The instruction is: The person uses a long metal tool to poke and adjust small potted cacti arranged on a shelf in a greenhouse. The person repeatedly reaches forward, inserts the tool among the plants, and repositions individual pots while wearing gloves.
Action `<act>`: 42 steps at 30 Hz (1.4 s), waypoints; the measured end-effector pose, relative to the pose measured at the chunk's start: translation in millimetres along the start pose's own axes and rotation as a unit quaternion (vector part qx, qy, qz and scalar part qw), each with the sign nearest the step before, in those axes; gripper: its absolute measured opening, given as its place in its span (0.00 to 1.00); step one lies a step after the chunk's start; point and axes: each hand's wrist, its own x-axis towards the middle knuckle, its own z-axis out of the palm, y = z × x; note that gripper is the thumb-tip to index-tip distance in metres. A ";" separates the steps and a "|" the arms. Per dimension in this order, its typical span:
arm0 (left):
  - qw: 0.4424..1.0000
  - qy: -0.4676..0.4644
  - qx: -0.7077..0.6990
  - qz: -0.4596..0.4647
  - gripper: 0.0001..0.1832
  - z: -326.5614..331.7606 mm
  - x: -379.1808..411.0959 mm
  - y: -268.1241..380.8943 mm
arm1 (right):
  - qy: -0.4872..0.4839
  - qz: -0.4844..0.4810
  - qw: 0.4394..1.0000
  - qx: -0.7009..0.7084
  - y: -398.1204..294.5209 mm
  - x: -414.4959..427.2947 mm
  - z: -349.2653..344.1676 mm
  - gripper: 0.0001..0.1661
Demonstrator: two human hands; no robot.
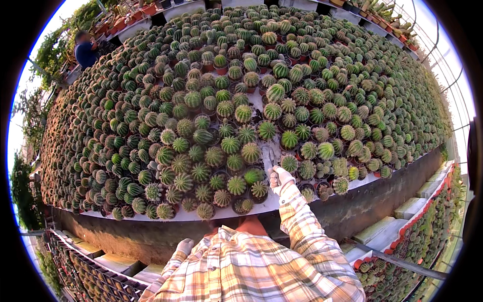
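Note:
My right hand [280, 179], in a pale glove, is over a narrow strip of the white bench top [268, 153] between potted cacti. A thin dark tool, perhaps tweezers, seems to extend from its fingers; its exact kind is unclear. Just left of this hand stands a small potted cactus [259, 189], and above it a round ribbed cactus [289, 163]. My left hand [185, 246], also gloved, hangs low beside my plaid shirt, below the bench edge; its fingers are too small to read. Round green cacti in pots crowd the bench on both sides.
A person in a dark blue top [85, 51] is at the far upper left, beyond the cacti. The bench's front wall [339, 211] stands before my body. Behind me are pale blocks [373, 230], a metal bar [405, 261] and more cactus beds at lower left and right.

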 end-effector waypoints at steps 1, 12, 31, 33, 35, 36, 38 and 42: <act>0.998 0.001 -0.051 -0.042 0.17 0.2 -1.0 -0.4 | 0.002 0.001 1.000 -0.002 -5.2 0.9 5.1 0.13; 0.990 -0.024 -0.065 -0.121 0.17 -23.5 -19.6 60.8 | 0.031 -0.048 0.995 -0.085 -14.0 27.5 17.9 0.14; 0.981 -0.028 -0.078 -0.172 0.18 -23.6 -11.4 85.3 | 0.083 0.014 0.973 -0.213 -56.6 61.3 29.8 0.13; 0.987 -0.028 -0.052 -0.150 0.16 -24.4 -14.0 87.7 | 0.107 0.016 0.972 -0.209 -50.4 65.3 37.0 0.13; 0.996 -0.026 -0.011 -0.090 0.14 -27.8 -8.2 87.0 | 0.100 0.007 0.973 -0.210 -49.7 88.3 22.6 0.17; 0.998 -0.023 0.011 -0.052 0.13 -27.6 -7.4 82.2 | 0.108 0.001 0.974 -0.198 -45.2 94.0 22.4 0.18; 1.000 -0.011 0.023 -0.019 0.12 -24.1 -8.0 74.8 | 0.124 -0.003 0.971 -0.204 -36.1 103.3 19.7 0.20; 1.000 0.000 -0.006 -0.030 0.13 -23.2 -10.2 87.9 | 0.155 0.043 0.968 -0.194 -35.3 96.7 15.0 0.21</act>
